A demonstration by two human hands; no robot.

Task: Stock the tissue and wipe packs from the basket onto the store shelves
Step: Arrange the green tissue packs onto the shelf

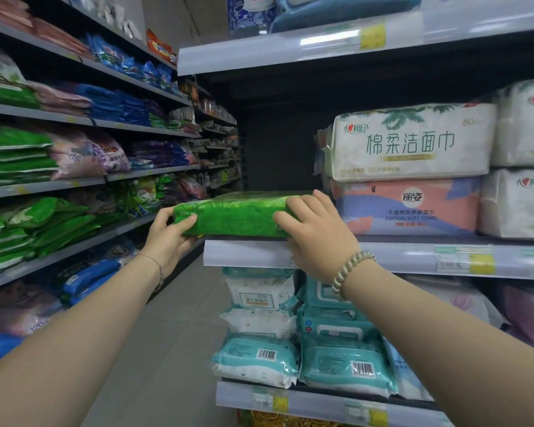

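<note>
The green pack lay flat on the middle shelf at its left end, front edge level with the shelf lip and left end slightly overhanging. The left hand was closed on the pack's left end, thumb on the front face and fingers beneath, which supported the overhanging part. The right hand was cupped over the pack's right front corner, fingers curled on top and palm against the front face; this grip suited pushing the pack rearward. The pack sat just left of the pink-and-blue towel pack, which carried a white facial-towel pack. The dark gap behind the pack appeared free, so the placement step was judged nearly complete. Teal wipe packs filled the shelf below. The basket was not in view.
</note>
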